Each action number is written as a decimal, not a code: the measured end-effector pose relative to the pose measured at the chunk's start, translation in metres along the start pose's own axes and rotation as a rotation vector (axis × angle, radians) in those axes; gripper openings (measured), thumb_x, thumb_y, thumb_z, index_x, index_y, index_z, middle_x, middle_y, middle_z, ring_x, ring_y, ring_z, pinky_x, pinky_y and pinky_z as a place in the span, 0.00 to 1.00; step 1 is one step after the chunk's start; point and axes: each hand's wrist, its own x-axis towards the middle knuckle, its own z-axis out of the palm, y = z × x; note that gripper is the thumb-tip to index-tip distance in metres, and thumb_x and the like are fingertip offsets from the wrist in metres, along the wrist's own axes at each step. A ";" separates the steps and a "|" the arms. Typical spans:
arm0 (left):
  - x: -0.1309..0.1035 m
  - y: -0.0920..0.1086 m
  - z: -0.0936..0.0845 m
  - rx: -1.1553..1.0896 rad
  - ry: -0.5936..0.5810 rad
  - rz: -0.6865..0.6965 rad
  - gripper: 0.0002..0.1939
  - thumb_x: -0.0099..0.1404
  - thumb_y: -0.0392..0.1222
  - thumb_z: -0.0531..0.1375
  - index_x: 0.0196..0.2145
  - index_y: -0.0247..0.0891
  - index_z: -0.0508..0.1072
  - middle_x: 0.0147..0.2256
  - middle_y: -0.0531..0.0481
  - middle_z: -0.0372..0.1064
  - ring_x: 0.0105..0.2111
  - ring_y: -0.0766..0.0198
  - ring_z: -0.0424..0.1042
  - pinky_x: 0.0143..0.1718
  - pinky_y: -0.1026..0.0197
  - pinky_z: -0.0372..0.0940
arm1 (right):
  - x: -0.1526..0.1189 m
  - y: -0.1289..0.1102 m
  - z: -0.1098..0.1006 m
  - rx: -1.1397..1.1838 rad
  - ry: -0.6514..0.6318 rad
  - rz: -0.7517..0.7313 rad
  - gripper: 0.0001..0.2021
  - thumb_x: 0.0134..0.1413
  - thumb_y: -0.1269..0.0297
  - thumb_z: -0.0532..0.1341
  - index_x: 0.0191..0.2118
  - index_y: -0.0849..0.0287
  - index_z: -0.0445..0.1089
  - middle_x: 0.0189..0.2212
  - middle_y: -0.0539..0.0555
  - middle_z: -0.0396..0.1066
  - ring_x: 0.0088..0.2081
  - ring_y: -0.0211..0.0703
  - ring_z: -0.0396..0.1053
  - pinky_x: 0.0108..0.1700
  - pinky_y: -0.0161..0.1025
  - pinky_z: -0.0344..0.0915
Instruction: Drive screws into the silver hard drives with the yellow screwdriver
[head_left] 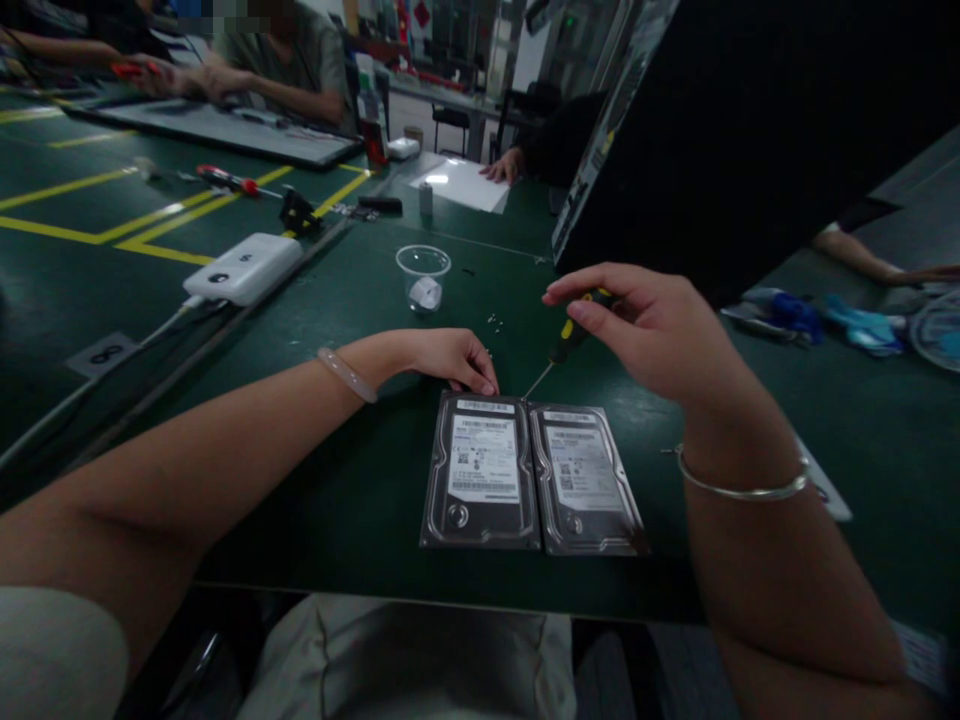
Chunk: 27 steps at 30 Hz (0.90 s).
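Two hard drives lie side by side on the green table [360,480], labels up: a left hard drive [484,470] and a right hard drive [585,480]. In my right hand [645,325] is a yellow and black screwdriver [568,335], slanted with its tip at the top right corner of the left drive. My left hand [457,360] rests at that drive's top edge, fingers curled and pressed together. Whatever those fingers may pinch is hidden. Several small screws [495,322] are scattered just beyond the drives.
A clear plastic cup [424,280] with crumpled white material inside stands beyond my left hand. A white power bank-like box [244,270] with cables sits left. A large black panel [750,130] leans at the right. Co-workers' hands [506,165] are across the table.
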 end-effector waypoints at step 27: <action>-0.013 0.013 -0.009 0.234 -0.132 -0.039 0.22 0.56 0.56 0.66 0.41 0.36 0.76 0.34 0.50 0.74 0.29 0.67 0.67 0.32 0.65 0.60 | -0.002 0.008 -0.022 -0.089 -0.219 0.029 0.18 0.61 0.62 0.57 0.56 0.55 0.69 0.47 0.55 0.74 0.46 0.48 0.72 0.48 0.47 0.67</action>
